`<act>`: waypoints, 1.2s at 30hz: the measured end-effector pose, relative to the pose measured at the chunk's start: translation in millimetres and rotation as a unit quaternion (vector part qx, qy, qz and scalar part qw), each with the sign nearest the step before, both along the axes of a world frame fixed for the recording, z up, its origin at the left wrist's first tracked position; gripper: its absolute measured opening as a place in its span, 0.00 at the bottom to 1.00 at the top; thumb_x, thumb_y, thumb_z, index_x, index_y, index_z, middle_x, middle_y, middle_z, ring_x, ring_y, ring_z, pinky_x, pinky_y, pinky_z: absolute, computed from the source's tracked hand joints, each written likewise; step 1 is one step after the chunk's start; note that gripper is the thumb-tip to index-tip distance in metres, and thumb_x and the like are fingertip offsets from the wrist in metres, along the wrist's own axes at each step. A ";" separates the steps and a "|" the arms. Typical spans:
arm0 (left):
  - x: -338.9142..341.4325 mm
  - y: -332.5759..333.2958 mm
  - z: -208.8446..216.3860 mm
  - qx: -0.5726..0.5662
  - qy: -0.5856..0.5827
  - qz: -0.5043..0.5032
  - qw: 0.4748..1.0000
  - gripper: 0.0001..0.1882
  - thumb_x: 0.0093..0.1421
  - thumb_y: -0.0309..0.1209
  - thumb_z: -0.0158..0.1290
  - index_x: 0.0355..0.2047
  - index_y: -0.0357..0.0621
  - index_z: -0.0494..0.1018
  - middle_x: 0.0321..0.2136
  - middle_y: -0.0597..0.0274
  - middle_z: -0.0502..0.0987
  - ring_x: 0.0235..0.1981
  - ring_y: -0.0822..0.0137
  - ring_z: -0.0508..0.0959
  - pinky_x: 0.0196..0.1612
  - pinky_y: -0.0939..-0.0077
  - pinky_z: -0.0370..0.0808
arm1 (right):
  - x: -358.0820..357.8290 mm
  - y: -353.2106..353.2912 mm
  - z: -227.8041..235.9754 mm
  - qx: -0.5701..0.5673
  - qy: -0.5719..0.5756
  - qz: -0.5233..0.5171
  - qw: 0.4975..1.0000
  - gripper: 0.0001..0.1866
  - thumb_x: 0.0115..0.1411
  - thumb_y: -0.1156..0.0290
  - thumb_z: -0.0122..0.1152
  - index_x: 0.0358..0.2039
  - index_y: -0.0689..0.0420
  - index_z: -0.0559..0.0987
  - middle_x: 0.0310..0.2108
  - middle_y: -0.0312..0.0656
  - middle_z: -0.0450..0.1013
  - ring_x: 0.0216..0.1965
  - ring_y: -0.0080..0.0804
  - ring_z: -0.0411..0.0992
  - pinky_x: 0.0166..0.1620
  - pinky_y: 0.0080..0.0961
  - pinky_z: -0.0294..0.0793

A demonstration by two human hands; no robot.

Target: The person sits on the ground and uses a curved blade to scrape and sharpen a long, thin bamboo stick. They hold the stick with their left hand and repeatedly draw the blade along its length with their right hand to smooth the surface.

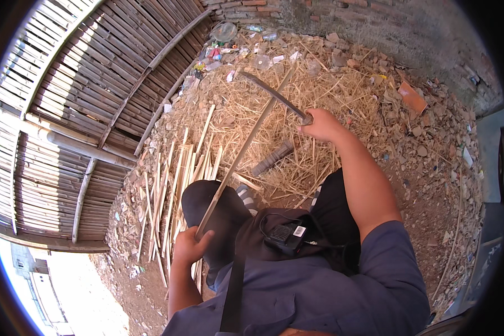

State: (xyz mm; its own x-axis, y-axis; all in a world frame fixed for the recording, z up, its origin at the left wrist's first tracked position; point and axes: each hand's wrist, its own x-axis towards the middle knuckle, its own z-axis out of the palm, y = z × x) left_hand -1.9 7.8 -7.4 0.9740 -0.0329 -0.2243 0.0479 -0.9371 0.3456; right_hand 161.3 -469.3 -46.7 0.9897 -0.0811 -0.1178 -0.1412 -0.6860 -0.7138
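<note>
Plainly, right hand's (pixel 322 124) blade (pixel 288 103) crosses left hand's (pixel 190 247) strip (pixel 235 166).

Rough outdoor yard (pixel 151 299), slatted bamboo wall (pixel 56 73), weathered brick wall (pixel 431 47), dirt ground (pixel 400 215), scattered straw-like shavings (pixel 333 92), rubble (pixel 425 131), plastic litter (pixel 214 54).

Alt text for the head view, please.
A person's right hand holds a machete that, in view, crosses a bamboo strip held in the left hand. Shavings spread ahead; more strips lie at left, near a slatted bamboo wall.
</note>
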 end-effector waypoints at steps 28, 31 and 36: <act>0.1 -0.8 4.8 -0.016 0.002 0.006 1.000 0.26 0.57 0.52 0.64 0.26 0.38 0.79 0.18 0.50 0.78 0.22 0.51 0.81 0.29 0.61 0.76 | -24.9 66.7 4.0 -0.087 0.014 0.324 0.942 0.19 0.53 0.56 0.73 0.40 0.56 0.82 0.34 0.49 0.80 0.38 0.47 0.79 0.43 0.42 0.76; -3.2 0.8 -3.4 -0.011 -0.013 0.017 1.000 0.26 0.57 0.53 0.64 0.26 0.38 0.79 0.18 0.49 0.78 0.22 0.51 0.81 0.29 0.60 0.76 | -11.1 43.4 7.5 -0.047 0.028 0.253 0.966 0.21 0.54 0.55 0.73 0.41 0.58 0.82 0.34 0.50 0.80 0.39 0.47 0.79 0.43 0.41 0.76; -0.8 -4.3 0.6 -0.011 -0.013 -0.006 1.000 0.25 0.57 0.52 0.64 0.26 0.38 0.79 0.18 0.49 0.78 0.22 0.51 0.81 0.29 0.60 0.76 | 1.1 0.9 -10.9 0.017 0.000 0.024 1.000 0.26 0.54 0.53 0.73 0.43 0.63 0.81 0.35 0.53 0.79 0.40 0.46 0.79 0.44 0.39 0.76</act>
State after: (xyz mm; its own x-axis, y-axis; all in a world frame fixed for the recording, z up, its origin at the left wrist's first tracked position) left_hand -2.7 3.6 -6.8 0.9790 -0.0490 -0.1977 0.0277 -0.9295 0.3678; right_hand 162.4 -468.4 -57.6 0.9924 -0.0297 -0.1195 -0.1088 -0.6666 -0.7374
